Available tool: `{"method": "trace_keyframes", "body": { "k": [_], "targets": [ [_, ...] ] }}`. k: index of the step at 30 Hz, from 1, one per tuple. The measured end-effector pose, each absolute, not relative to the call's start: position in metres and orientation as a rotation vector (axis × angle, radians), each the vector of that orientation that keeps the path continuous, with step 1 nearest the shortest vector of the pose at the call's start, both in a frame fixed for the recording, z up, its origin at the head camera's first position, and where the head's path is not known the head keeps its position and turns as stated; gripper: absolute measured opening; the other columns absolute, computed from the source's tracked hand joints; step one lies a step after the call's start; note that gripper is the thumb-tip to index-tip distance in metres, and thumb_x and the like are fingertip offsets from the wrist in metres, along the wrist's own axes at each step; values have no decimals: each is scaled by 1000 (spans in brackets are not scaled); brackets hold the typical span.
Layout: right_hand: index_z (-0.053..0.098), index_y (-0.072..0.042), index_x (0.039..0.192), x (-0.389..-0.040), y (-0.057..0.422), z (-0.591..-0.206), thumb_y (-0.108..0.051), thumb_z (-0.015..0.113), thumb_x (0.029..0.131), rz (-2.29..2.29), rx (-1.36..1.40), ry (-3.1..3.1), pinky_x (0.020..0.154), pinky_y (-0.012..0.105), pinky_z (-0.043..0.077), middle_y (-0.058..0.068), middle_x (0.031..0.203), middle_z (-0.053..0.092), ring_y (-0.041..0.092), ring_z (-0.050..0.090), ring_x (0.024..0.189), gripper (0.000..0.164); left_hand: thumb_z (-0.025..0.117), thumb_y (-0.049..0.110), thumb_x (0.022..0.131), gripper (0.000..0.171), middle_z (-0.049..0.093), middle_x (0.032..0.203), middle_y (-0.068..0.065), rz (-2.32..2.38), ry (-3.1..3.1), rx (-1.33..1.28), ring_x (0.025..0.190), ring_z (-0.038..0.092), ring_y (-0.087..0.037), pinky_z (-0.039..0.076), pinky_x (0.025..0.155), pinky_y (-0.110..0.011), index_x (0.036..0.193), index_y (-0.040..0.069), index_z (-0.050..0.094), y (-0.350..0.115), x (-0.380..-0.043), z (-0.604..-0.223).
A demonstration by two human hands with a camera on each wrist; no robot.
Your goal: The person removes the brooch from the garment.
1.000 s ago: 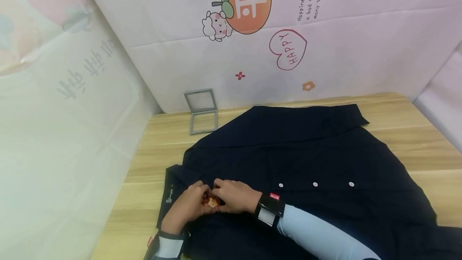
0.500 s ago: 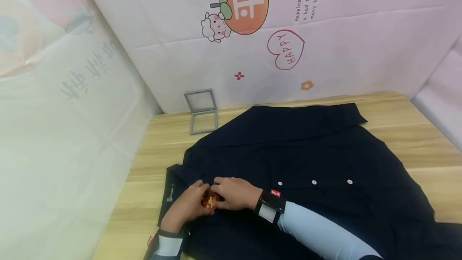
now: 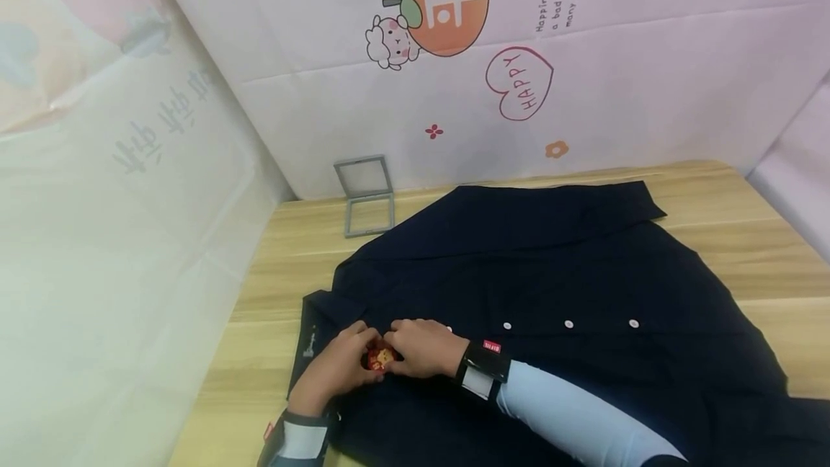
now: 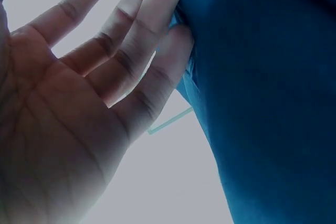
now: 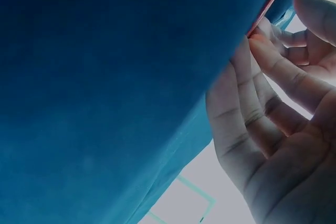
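A dark navy shirt (image 3: 558, 279) with white buttons lies spread on the wooden table. On its left part, near the collar (image 3: 308, 341), is a small red disc (image 3: 381, 359) with a gold figure; edge-on in the right wrist view, it is thin. My left hand (image 3: 340, 362) holds its left side between thumb and fingers. From the other side my right hand (image 3: 428, 348) grips it, thumb over the right edge and fingers bent at the far edge. In the left wrist view, the left fingertips (image 4: 176, 45) touch the cloth; the disc is hidden there.
A grey hinged double frame (image 3: 369, 215) stands open at the table's back left, beyond the shirt. Printed white sheets (image 3: 311, 114) rise behind and at both sides of the table (image 3: 259, 294). A white button (image 3: 508, 326) sits right of the right hand.
My right thumb has shifted from the disc's near edge up to its right side, so more of the red face shows. The left hand has barely moved, and the shirt lies as before.
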State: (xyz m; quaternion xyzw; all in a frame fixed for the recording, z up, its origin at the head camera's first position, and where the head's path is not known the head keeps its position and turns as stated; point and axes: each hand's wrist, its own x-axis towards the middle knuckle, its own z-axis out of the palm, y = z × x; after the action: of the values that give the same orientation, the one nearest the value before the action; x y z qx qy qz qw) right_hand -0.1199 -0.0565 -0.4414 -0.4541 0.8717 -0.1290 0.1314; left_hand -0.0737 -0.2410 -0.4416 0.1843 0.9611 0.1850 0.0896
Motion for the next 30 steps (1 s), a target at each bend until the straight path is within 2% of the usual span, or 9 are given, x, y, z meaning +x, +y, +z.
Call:
{"method": "trace_keyframes", "body": {
  "k": [9,14,23,30],
  "targets": [
    [68,-19,102,-120,-56,-440,-44,65,92,-356,-1349,2497,52,18,37,-7,86,50,3,43,63,27,89,20,69,42,56,92,4,523,2870,529,82,52,-9,49,73,-33,103,13,66,-242,-73,-443],
    [68,-19,104,-121,-56,-443,-44,64,93,-346,-1367,2486,55,17,38,-7,88,51,2,43,66,28,90,20,69,42,56,92,3,536,2876,523,81,52,-9,49,72,-33,102,13,65,-242,-74,-445],
    [68,-18,102,-125,-56,-442,-35,58,99,-339,-1461,2516,59,18,37,-5,88,51,4,43,68,20,90,23,68,43,58,91,2,530,2922,516,79,54,-11,50,73,-35,101,11,65,-242,-79,-444],
    [68,-18,102,-126,-54,-443,-36,58,98,-334,-1431,2502,59,19,37,-6,89,50,4,42,69,21,89,27,71,41,57,90,2,484,2930,560,76,54,-10,49,70,-32,101,14,65,-240,-80,-447]
  ]
}}
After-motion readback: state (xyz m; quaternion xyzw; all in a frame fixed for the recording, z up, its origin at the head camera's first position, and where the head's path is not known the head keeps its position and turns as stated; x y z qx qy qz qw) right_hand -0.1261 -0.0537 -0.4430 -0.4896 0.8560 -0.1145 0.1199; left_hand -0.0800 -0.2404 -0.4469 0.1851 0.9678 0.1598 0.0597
